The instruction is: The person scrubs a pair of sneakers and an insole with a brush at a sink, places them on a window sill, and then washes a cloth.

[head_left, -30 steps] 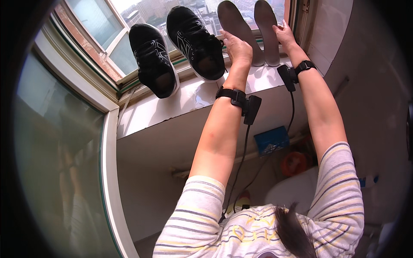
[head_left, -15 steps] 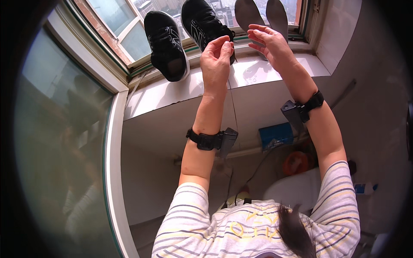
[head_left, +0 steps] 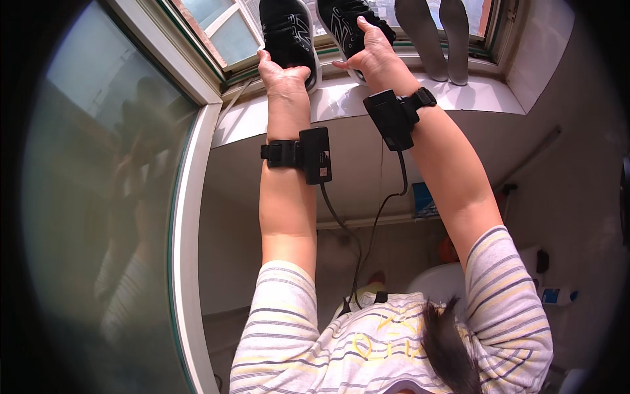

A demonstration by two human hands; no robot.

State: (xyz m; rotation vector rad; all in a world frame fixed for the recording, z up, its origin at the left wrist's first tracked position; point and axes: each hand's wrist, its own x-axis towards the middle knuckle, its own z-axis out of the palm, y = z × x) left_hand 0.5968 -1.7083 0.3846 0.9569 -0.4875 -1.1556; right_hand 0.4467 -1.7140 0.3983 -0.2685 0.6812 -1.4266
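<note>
Two black sneakers with pale soles lean side by side on the window sill, toes up towards the window. My left hand [head_left: 283, 73] is wrapped round the heel end of the left sneaker [head_left: 285, 39], thumb on its right side and fingers on its left, partly hidden. Round the lower part of the right sneaker [head_left: 341, 25] my right hand [head_left: 375, 54] is closed, thumb to the left and fingers along the right side. A pair of grey insoles [head_left: 454, 46] stands just to the right of the sneakers, propped against the window frame.
The white tiled sill [head_left: 479, 98] runs below the window. A frosted glass panel [head_left: 105, 197] stands close on my left. Black devices [head_left: 317, 155] are strapped to both forearms, with cables hanging between them. Below are a blue packet [head_left: 424, 200] and a white bottle [head_left: 555, 296].
Both hands have moved onto the sneakers; before, they hung apart from them, the left near the right sneaker and the right near the insoles. The view has shifted somewhat.
</note>
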